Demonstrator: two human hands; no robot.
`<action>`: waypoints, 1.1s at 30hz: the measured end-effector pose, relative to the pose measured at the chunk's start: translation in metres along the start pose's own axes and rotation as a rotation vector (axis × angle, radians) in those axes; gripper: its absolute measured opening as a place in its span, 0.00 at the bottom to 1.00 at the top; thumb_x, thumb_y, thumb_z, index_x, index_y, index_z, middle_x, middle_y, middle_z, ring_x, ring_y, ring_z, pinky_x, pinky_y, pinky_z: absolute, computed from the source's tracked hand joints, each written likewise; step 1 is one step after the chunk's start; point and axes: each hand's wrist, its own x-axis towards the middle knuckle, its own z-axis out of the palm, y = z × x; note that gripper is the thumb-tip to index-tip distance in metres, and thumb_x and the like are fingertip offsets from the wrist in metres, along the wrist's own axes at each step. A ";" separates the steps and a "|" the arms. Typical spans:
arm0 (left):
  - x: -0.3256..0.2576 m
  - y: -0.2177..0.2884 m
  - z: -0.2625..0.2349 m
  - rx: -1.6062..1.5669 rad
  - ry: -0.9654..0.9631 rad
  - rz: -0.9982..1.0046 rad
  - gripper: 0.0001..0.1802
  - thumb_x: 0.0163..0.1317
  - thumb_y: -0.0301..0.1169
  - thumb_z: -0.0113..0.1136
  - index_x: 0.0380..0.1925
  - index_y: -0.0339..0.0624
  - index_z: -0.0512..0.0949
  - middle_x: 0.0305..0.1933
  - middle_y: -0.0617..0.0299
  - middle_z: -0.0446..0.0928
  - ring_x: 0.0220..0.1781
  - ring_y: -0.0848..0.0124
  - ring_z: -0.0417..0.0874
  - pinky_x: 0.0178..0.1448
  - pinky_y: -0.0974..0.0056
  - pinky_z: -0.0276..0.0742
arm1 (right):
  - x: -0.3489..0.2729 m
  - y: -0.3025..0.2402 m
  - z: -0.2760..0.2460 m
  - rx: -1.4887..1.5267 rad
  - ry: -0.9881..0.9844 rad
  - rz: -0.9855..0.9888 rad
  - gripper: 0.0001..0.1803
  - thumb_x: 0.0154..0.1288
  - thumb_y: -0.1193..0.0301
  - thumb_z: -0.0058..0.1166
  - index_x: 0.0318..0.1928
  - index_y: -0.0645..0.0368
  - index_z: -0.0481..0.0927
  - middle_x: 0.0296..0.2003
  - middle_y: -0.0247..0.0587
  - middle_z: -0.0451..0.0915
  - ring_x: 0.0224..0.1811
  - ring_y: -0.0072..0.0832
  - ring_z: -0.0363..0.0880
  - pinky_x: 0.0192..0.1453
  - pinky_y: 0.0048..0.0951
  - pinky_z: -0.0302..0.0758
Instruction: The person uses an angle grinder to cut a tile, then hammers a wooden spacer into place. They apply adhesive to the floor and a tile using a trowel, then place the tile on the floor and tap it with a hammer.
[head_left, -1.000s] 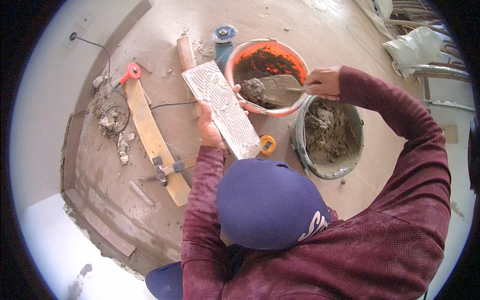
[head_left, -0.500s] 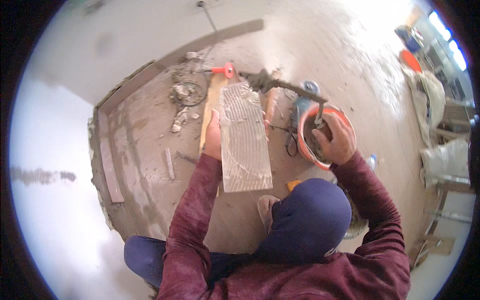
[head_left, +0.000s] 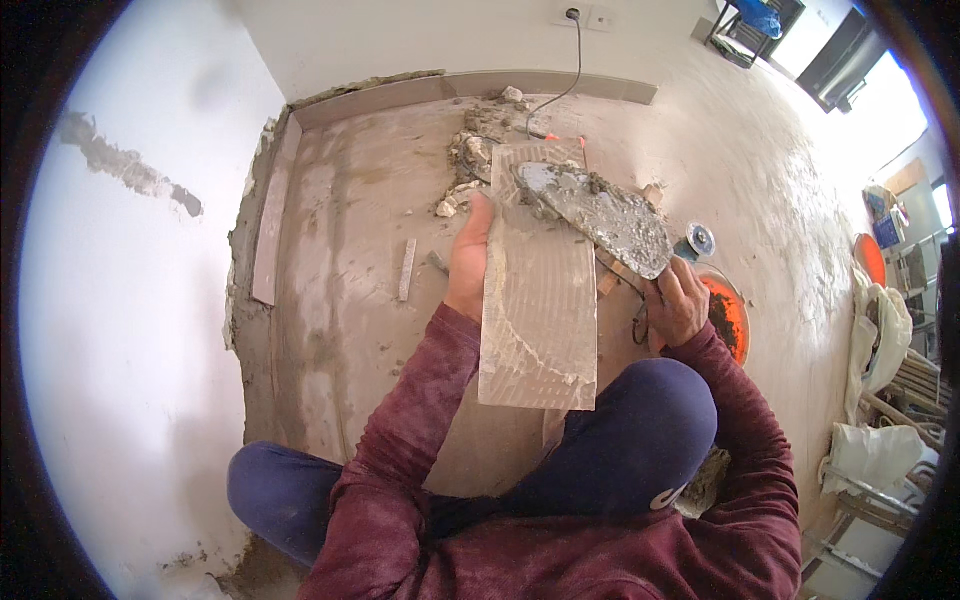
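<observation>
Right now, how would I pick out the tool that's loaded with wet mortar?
Start at the long ribbed tile that the left hand holds up over the raised knee. Across the tile's far end lies a broad flat trowel, held in the right hand. It alone has a pointed metal blade smeared with grey mortar.

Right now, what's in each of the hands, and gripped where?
Left hand grips the long tile by its left edge. Right hand grips the mortar-loaded trowel by its handle.

A heap of rubble (head_left: 478, 160) lies far on the bare floor (head_left: 350, 260) beside the skirting strip (head_left: 470, 88). An orange bucket (head_left: 728, 318) sits right, an angle grinder (head_left: 694, 241) just beyond it.
</observation>
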 end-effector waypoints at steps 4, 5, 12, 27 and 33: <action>-0.005 0.011 0.018 0.035 -0.023 0.039 0.37 0.70 0.58 0.39 0.65 0.39 0.62 0.62 0.48 0.71 0.61 0.54 0.75 0.64 0.50 0.72 | 0.015 -0.003 -0.009 0.009 0.063 -0.042 0.14 0.49 0.83 0.60 0.39 0.65 0.77 0.34 0.47 0.76 0.35 0.45 0.78 0.36 0.39 0.75; -0.007 0.015 0.021 0.102 0.009 0.065 0.37 0.70 0.58 0.39 0.66 0.39 0.62 0.63 0.48 0.70 0.62 0.54 0.74 0.65 0.50 0.71 | 0.014 0.001 -0.013 -0.008 0.049 -0.052 0.14 0.49 0.83 0.60 0.39 0.64 0.77 0.34 0.48 0.76 0.35 0.45 0.78 0.36 0.39 0.76; -0.005 0.045 0.037 0.365 0.082 0.168 0.46 0.67 0.66 0.34 0.68 0.36 0.57 0.62 0.39 0.68 0.62 0.46 0.74 0.62 0.46 0.74 | 0.011 -0.004 -0.056 -0.036 0.050 0.100 0.14 0.52 0.79 0.60 0.40 0.65 0.74 0.42 0.51 0.78 0.41 0.47 0.81 0.42 0.40 0.79; 0.002 0.045 0.033 0.514 0.204 0.332 0.45 0.68 0.67 0.24 0.67 0.39 0.60 0.63 0.44 0.68 0.61 0.51 0.75 0.63 0.44 0.73 | 0.060 -0.047 -0.051 0.185 -0.241 -0.053 0.19 0.49 0.81 0.63 0.44 0.65 0.74 0.35 0.50 0.78 0.33 0.47 0.80 0.36 0.38 0.77; -0.013 0.058 0.025 0.299 0.082 0.310 0.40 0.70 0.61 0.29 0.66 0.38 0.61 0.63 0.45 0.69 0.60 0.50 0.75 0.62 0.44 0.74 | 0.052 -0.050 -0.035 0.177 -0.178 -0.202 0.12 0.50 0.79 0.59 0.38 0.64 0.76 0.32 0.46 0.76 0.34 0.45 0.79 0.35 0.40 0.76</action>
